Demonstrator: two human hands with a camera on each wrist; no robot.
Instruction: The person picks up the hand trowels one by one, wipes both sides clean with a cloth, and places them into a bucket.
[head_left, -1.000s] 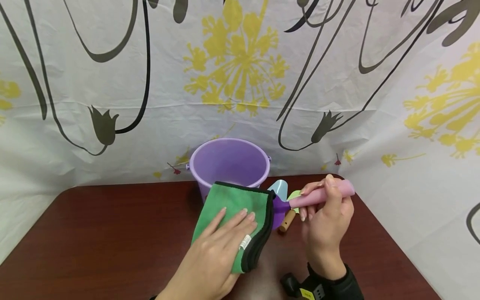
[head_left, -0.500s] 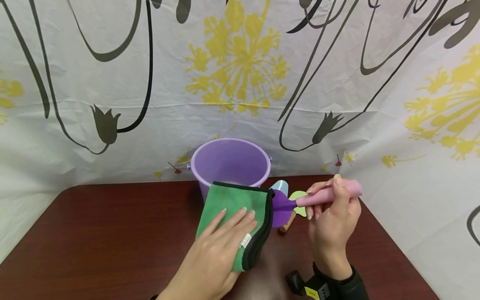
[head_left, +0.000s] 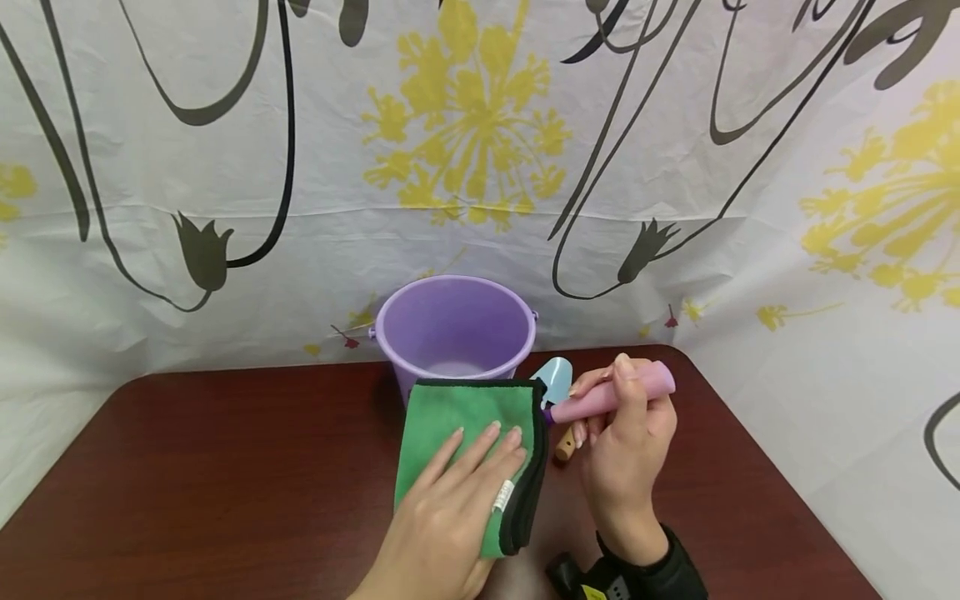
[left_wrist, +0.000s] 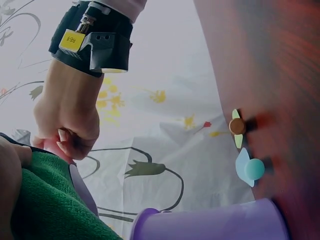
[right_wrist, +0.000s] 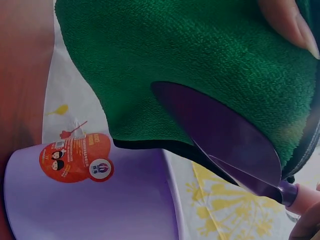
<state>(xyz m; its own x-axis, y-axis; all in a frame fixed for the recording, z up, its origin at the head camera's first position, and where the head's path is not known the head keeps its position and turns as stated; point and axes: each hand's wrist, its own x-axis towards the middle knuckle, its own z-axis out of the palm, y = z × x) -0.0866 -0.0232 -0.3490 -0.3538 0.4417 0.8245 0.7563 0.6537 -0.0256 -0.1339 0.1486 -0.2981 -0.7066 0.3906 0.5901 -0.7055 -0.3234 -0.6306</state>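
Observation:
My left hand (head_left: 450, 508) spreads fairly straight fingers over a folded green cloth (head_left: 468, 404) with black edging. Its thumb (right_wrist: 287, 22) presses the underside, so the cloth is pinched and held up. A small toy shovel (head_left: 648, 383) is gripped by its pink handle in my right hand (head_left: 630, 458), to the right of the cloth. The shovel's purple blade (right_wrist: 220, 132) lies close along the cloth's underside in the right wrist view. From the head view, the cloth hides nearly the whole blade.
Just behind the cloth stands a purple bucket (head_left: 390, 358). A light blue toy tool (head_left: 557, 379) and a green tool (left_wrist: 238, 140) with a wooden handle (head_left: 566, 446) are right of it. The brown table (head_left: 225, 467) ends at a patterned curtain (head_left: 337, 167).
My right hand and the shovel shifted right, then back left, and the blade has slid under the cloth. The cloth has tilted, its far edge now lower in view.

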